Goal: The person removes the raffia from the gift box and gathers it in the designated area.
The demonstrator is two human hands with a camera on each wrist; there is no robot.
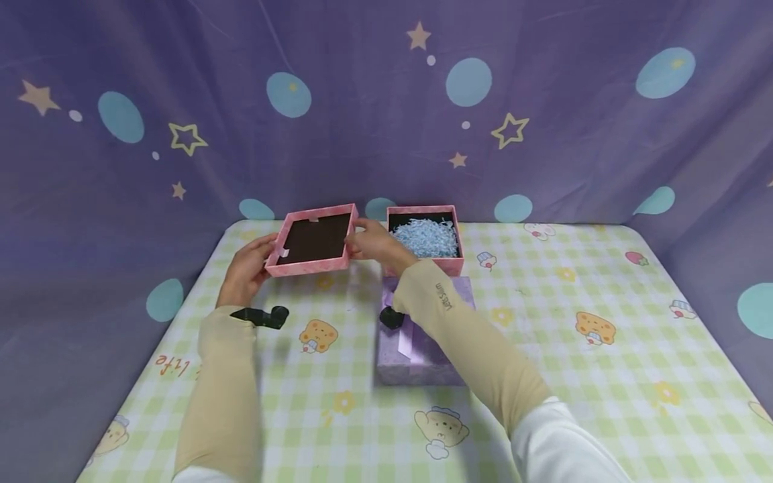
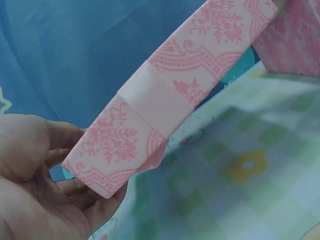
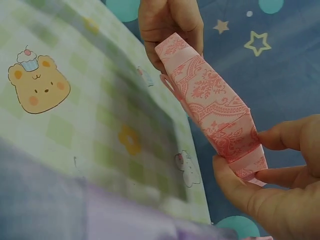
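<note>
Both hands hold a pink patterned box lid (image 1: 315, 267) up off the table, tilted, its dark inside facing the head camera. My left hand (image 1: 244, 272) grips the lid's left side; in the left wrist view the fingers curl round a corner beside a pale ribbon band (image 2: 156, 100). At the opposite side my right hand (image 1: 377, 243) pinches the rim between thumb and fingers, as the right wrist view shows. Just right of that hand stands the open pink box (image 1: 423, 263), filled with light blue shredded paper (image 1: 425, 236); my right wrist partly covers it.
A purple gift box (image 1: 417, 372) with a ribbon sits in front of the pink box, under my right forearm. The table bears a green checked cloth (image 1: 561, 402) with cartoon prints. A purple curtain (image 1: 386, 100) with stars hangs behind the table and along its sides.
</note>
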